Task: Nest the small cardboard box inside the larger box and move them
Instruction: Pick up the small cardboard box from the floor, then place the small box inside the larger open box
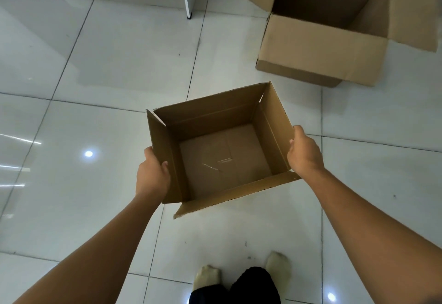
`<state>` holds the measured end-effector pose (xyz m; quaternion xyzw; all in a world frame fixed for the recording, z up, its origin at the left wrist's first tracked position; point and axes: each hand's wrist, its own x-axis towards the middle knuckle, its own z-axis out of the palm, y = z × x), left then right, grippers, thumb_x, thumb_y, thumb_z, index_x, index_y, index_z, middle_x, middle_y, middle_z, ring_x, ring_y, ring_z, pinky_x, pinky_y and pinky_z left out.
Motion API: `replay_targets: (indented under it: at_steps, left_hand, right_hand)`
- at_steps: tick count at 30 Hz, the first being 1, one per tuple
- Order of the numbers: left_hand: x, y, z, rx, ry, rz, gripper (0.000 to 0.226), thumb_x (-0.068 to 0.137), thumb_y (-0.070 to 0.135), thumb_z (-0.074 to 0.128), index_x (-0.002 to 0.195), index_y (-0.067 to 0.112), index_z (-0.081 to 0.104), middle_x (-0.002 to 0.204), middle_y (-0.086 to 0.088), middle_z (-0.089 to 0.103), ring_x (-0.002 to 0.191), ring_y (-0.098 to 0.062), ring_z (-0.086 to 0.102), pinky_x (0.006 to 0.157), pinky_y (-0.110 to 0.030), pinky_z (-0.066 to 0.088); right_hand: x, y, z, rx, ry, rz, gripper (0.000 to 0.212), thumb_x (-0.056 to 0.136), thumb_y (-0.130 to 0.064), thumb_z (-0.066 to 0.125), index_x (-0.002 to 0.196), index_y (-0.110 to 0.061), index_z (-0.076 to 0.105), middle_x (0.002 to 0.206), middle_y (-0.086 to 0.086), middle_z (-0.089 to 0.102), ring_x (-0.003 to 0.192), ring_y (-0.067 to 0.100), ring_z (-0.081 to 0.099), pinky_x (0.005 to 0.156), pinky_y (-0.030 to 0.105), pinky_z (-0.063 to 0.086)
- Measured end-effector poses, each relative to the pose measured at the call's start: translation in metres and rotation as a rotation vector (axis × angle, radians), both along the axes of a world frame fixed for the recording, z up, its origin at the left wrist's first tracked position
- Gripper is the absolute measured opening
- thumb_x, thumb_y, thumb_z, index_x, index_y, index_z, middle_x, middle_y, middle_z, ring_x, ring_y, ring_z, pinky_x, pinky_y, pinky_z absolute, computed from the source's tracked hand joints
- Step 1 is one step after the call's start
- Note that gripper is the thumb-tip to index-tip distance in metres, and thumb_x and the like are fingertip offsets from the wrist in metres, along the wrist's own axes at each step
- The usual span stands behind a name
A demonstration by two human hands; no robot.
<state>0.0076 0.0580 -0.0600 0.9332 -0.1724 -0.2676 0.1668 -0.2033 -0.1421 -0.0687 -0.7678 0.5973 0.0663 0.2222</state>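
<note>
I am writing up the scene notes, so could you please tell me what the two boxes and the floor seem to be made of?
Small box: brown corrugated cardboard, matte, with raw flap edges and creases. Larger box: apparently the same plain brown cardboard. Floor: glossy pale tiles, probably glazed ceramic or porcelain, judging by dark grout lines and mirror-like light reflections.

Small cardboard box [222,158], open-topped, frame centre, gripped by left hand [153,174] and right hand [303,153] on opposite flaps. Larger box [323,48] stands open, upper right, on tiled floor [95,64].

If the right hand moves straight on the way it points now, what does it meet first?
Probably nothing soon: beyond the right hand, which grips the small box, lies bare tiled floor. The larger box seems to sit further on, though depth is unclear.
</note>
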Motion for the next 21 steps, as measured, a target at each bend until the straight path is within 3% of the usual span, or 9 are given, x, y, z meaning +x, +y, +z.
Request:
replay_targets:
  at_steps: [4,9,21]
  left_hand:
    - [-0.013,-0.023,0.047,-0.032,-0.022,-0.064,0.039,0.096,0.009,0.044,0.132,0.002,0.033,0.122,-0.026,0.060,0.107,-0.044,0.060,0.086,-0.048,0.051]
    - [-0.028,-0.062,0.108,-0.064,-0.065,-0.140,0.038,0.095,0.009,0.044,0.131,0.002,0.033,0.119,-0.027,0.061,0.104,-0.045,0.061,0.084,-0.050,0.052]
    - [-0.057,-0.202,0.237,-0.195,-0.179,-0.287,0.035,0.094,0.007,0.044,0.128,0.001,0.035,0.111,-0.031,0.062,0.100,-0.047,0.061,0.077,-0.047,0.049]
  right_hand:
    - [-0.024,-0.011,0.050,-0.027,0.003,-0.022,0.041,0.090,0.003,0.050,0.127,-0.008,0.038,0.103,0.018,0.064,0.080,0.029,0.062,0.066,0.034,0.050]
    - [-0.053,-0.034,0.118,-0.062,-0.027,-0.062,0.040,0.088,0.004,0.051,0.125,-0.006,0.038,0.108,0.019,0.064,0.090,0.032,0.066,0.070,0.034,0.051]
    - [-0.107,-0.141,0.245,-0.180,-0.101,-0.176,0.034,0.088,0.004,0.052,0.119,-0.005,0.040,0.112,0.021,0.062,0.091,0.033,0.065,0.069,0.034,0.051]
